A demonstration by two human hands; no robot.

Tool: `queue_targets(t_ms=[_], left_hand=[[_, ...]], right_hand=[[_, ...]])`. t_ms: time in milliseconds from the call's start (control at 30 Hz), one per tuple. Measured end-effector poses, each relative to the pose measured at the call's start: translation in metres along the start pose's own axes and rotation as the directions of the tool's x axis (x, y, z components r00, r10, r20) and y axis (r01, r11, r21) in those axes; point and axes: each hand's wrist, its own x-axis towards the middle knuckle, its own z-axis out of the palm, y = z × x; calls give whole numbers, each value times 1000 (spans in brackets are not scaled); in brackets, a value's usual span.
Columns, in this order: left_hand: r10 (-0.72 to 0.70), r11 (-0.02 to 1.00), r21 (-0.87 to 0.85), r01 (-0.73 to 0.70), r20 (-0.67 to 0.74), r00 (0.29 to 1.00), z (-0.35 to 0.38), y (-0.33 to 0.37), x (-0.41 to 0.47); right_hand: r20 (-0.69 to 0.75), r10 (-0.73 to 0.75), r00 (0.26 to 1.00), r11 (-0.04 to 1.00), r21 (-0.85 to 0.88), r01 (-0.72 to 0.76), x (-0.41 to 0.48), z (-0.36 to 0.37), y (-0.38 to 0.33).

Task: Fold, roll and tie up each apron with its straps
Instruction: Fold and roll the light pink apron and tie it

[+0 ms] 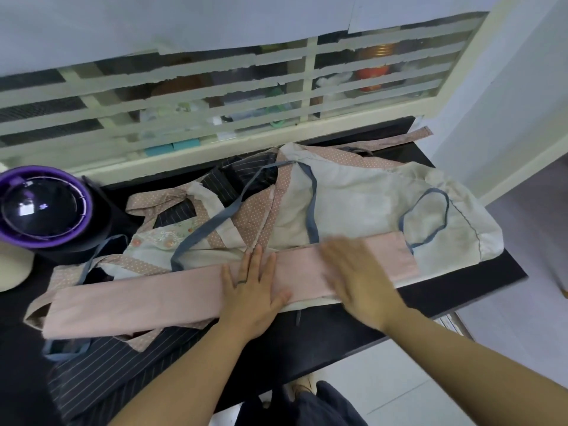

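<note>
From the head camera we look down on a dark desk (353,339) set against a wall with a barred window (215,96). Its near edge runs slantwise from lower left up to the right corner. A bare band of desk shows between that edge and the cloth, widest below our hands. Beyond the right edge lies pale tiled floor (507,333). The left far corner is taken by a round thing with a purple rim (43,207). A dark pinstriped cloth (116,364) hangs over the near edge at the left.

The pink apron (138,299) is folded into one long narrow strip lying along the near edge, nearly from the left end to the right. It lies flat and smooth, and a strap loops out at its left end. Behind it a cream apron (362,198) with blue straps (312,210) is spread loosely toward the right edge, with more patterned cloth heaped in the middle.

Our left hand (255,293) lies flat on the middle of the strip, fingers straight and spread, holding nothing. Our right hand (359,278), blurred, rests on the strip just to the right, and its fingers also look straight.
</note>
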Motion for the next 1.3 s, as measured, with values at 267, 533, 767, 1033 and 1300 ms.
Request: queue_targets(t_ms=[267, 533, 767, 1033, 1300], left_hand=[[295, 955, 52, -292, -263, 919, -2, -80, -48], [322, 932, 245, -266, -226, 919, -5, -130, -73], [244, 963, 192, -188, -340, 908, -20, -127, -71], [-58, 998, -26, 53, -262, 963, -39, -177, -76], [-365, 926, -177, 333, -207, 908, -55, -213, -72]], right_hand=[[263, -273, 925, 960, 138, 244, 36, 31, -62], [281, -296, 913, 949, -20, 314, 40, 37, -75], [161, -283, 946, 954, -51, 294, 41, 36, -75], [555, -101, 826, 986, 164, 10, 80, 7, -39], [649, 58, 759, 998, -29, -51, 108, 13, -43]])
